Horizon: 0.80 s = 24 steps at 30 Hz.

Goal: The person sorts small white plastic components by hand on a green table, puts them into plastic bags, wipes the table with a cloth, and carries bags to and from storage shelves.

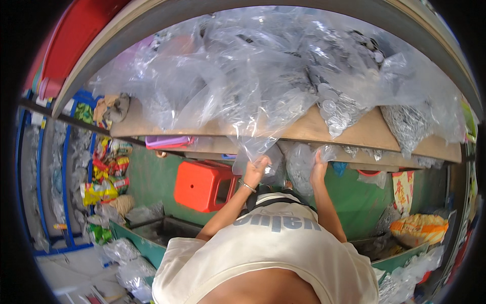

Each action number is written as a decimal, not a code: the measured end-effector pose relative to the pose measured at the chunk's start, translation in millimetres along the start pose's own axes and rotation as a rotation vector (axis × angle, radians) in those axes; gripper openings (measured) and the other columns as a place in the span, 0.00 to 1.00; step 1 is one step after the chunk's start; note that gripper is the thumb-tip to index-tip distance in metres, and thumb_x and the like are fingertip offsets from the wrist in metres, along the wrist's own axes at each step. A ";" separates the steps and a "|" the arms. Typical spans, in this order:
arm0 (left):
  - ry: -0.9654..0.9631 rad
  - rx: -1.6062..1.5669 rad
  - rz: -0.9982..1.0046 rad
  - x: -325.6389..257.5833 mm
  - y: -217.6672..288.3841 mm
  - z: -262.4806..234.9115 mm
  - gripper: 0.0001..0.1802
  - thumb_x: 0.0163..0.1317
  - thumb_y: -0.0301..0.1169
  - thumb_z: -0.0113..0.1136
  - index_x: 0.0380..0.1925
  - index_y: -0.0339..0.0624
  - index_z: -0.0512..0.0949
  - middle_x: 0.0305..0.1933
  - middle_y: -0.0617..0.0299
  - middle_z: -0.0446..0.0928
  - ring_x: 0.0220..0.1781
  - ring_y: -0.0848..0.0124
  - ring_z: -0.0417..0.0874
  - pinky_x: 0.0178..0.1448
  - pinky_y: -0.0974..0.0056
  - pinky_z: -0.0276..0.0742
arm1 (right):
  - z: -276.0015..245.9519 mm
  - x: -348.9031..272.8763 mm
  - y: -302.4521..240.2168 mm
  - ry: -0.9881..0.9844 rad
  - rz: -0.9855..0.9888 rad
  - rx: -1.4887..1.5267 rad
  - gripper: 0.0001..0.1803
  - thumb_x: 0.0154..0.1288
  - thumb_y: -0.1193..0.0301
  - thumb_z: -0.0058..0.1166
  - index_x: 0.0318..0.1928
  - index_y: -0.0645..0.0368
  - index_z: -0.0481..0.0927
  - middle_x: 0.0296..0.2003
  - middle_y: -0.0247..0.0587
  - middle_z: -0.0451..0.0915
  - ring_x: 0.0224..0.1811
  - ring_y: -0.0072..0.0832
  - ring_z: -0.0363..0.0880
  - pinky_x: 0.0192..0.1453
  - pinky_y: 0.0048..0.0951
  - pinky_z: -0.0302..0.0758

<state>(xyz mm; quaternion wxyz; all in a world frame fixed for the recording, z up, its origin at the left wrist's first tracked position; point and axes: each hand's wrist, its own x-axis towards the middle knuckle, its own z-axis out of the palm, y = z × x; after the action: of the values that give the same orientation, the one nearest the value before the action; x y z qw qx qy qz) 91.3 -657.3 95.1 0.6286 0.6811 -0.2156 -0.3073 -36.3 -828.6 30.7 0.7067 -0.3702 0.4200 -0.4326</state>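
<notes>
Both hands are up at the front edge of a wooden shelf (pixel 354 133), working on clear plastic bags. The left hand (pixel 256 169) has its fingers closed on a thin crinkly bag (pixel 253 144) hanging off the edge. The right hand (pixel 319 166) is pinched on a second bag (pixel 299 164) just below the shelf; can't really tell what's inside. Above, the shelf is heaped with more bags (pixel 334 109) stuffed with small silvery round pieces. An orange plastic stool (pixel 200 185) sits below left, partly hidden.
</notes>
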 end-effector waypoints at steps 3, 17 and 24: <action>-0.026 0.003 0.190 -5.8 1.3 20.7 0.14 0.60 0.34 0.47 0.23 0.36 0.73 0.23 0.70 0.70 0.23 0.83 0.65 0.26 0.75 0.60 | -2.3 -23.7 -1.5 -0.103 0.215 -0.063 0.19 0.59 0.61 0.50 0.47 0.58 0.68 0.40 0.32 0.71 0.39 0.23 0.69 0.43 0.23 0.66; -0.110 0.194 0.191 -64.5 52.1 0.0 0.10 0.58 0.29 0.46 0.26 0.34 0.74 0.25 0.51 0.74 0.28 0.63 0.76 0.36 0.65 0.69 | 10.4 -64.9 -47.3 -0.618 -0.040 -0.458 0.11 0.58 0.65 0.49 0.37 0.59 0.73 0.17 0.22 0.64 0.19 0.13 0.61 0.23 0.14 0.58; -0.267 0.263 0.366 -83.7 59.1 -10.2 0.08 0.55 0.27 0.49 0.27 0.33 0.75 0.25 0.50 0.75 0.26 0.57 0.76 0.32 0.62 0.70 | 53.5 -122.0 -73.3 -1.220 -0.273 -0.708 0.30 0.43 0.71 0.59 0.51 0.59 0.68 0.21 0.31 0.71 0.22 0.17 0.66 0.30 0.21 0.67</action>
<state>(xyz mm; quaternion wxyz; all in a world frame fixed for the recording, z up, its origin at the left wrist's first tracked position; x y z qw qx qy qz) 43.7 -599.9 166.1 0.5458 0.6601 -0.4542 -0.2450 -42.7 -733.3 149.0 0.5928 -0.8021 0.0154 -0.0710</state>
